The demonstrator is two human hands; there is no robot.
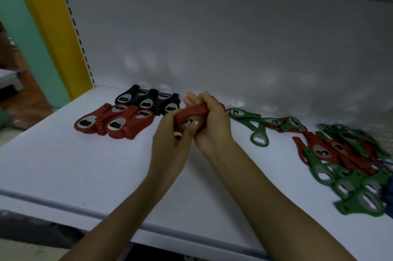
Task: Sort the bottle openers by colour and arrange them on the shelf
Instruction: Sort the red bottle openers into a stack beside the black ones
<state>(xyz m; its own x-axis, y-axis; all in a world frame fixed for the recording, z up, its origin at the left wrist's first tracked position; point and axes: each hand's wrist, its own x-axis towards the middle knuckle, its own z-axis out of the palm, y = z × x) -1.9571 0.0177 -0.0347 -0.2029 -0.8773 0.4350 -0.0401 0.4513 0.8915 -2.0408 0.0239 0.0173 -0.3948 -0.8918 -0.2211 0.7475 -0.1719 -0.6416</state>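
A: What is held?
B: A red stack [192, 111] is gripped by the left hand [168, 143] and right hand [214, 126], fingers curled round it, over the shelf [74, 171].
A: The rest?
B: Red piles [114, 124] and black piles [146, 101] are laid left; a mixed heap [348, 160], right.

The shelf [63, 165] lies bare from 6 to 8 o'clock. Red stacks [114, 122] and black stacks [146, 99] block 10 o'clock; green openers [257, 128] and a seemingly tangled mixed heap [350, 165] crowd 3 to 4.
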